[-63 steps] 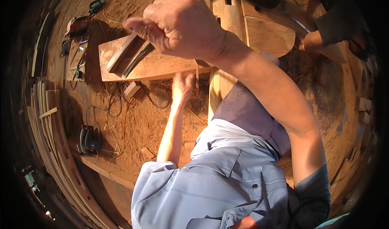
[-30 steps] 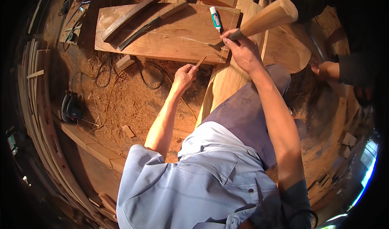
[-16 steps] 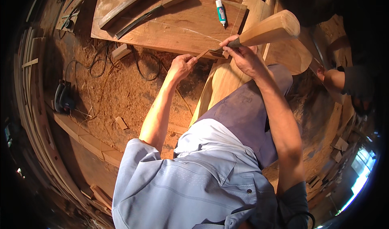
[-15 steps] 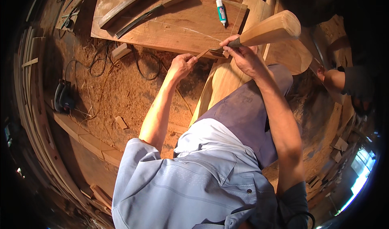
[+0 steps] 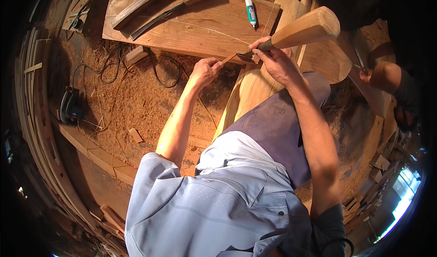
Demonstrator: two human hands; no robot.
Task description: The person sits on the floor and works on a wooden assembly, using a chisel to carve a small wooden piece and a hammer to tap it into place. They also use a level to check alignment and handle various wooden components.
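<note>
My right hand (image 5: 276,66) is closed around the dark metal neck of a chisel (image 5: 306,28), whose thick pale wooden handle points up to the right. The chisel's blade reaches left past my fingers. My left hand (image 5: 205,72) pinches a thin wooden strip (image 5: 229,58), its far end meeting the blade's tip. Both hands are by the near right corner of a broad wooden board (image 5: 200,45) marked with pale lines. On that board lie a second long dark-bladed chisel (image 5: 159,21), a curved wooden piece (image 5: 143,6) and a white and teal tube (image 5: 251,13).
A circular saw-like power tool (image 5: 71,106) sits on the left, with cords (image 5: 109,70) across the shavings-covered floor (image 5: 150,106). Long timbers (image 5: 43,120) line the left side. At the right, another person's hand (image 5: 366,75) is near a thin metallic strip on a plank.
My hands, the chisel and the strip stay nearly in place. The chisel's handle has tipped slightly. The other person's hand and arm have shifted a little.
</note>
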